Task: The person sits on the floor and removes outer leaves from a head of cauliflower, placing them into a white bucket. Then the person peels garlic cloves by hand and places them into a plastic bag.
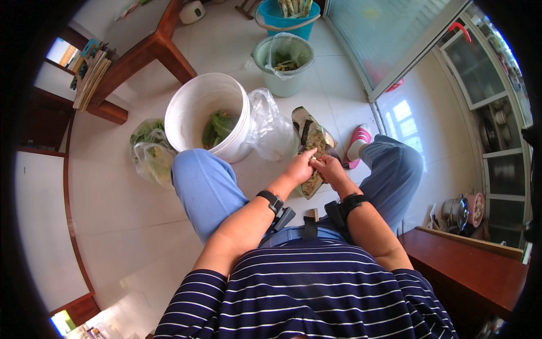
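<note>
Over an open bag of beige, shell-like pieces (pixel 311 186), perhaps peanuts, my two hands meet between my knees. My left hand (pixel 301 166) and my right hand (pixel 331 168) pinch a small pale piece (pixel 313 158) together at the fingertips. The bag stands on the tiled floor with its mouth spread. To its left lies a clear plastic bag (pixel 271 131), against a white bucket (pixel 173 112) with green leaves (pixel 218 129) inside.
A pale green bin (pixel 281 87) with a plastic liner and a blue bucket (pixel 292 29) stand farther ahead. Bagged leafy vegetables (pixel 152 156) lie left of the white bucket. A wooden table (pixel 169 55) is at upper left, a sliding glass door (pixel 381 42) at upper right.
</note>
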`<action>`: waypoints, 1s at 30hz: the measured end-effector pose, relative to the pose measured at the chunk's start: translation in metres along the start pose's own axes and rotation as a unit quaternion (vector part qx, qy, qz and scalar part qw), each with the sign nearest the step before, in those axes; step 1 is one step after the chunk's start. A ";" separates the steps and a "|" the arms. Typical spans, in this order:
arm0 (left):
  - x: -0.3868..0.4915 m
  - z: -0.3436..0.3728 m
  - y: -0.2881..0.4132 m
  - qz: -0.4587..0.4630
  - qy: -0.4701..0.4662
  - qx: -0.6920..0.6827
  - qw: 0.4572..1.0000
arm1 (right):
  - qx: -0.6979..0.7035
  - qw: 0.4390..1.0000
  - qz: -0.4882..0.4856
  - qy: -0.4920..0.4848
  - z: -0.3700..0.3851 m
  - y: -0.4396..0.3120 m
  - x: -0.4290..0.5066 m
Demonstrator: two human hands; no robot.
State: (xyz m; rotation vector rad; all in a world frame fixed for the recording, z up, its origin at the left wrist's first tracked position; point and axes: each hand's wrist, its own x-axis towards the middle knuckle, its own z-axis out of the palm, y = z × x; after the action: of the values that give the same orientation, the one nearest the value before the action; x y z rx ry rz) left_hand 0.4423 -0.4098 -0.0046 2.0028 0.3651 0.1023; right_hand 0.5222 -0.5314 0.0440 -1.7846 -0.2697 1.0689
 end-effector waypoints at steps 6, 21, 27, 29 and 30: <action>0.000 -0.010 0.008 0.012 -0.130 -0.121 0.984 | 0.056 0.998 0.018 0.009 -0.006 0.005 0.005; -0.003 -0.015 0.013 -0.259 -0.061 -0.589 0.763 | -0.051 0.989 -0.137 0.027 0.022 0.012 0.006; -0.002 -0.014 0.010 -0.245 -0.052 -0.587 0.770 | 0.026 0.999 -0.042 0.015 0.010 0.005 0.005; -0.002 -0.014 0.012 -0.254 -0.030 -0.593 0.764 | 0.173 0.984 0.031 0.014 0.003 -0.003 0.000; -0.002 -0.014 0.013 -0.264 -0.024 -0.584 0.767 | 0.255 0.966 0.043 0.022 -0.001 -0.007 -0.002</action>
State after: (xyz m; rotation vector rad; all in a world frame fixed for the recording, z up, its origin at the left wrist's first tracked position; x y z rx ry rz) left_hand 0.4403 -0.4037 0.0137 0.6123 0.6214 -0.0758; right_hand 0.5240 -0.5303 0.0507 -1.3597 0.1080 1.0440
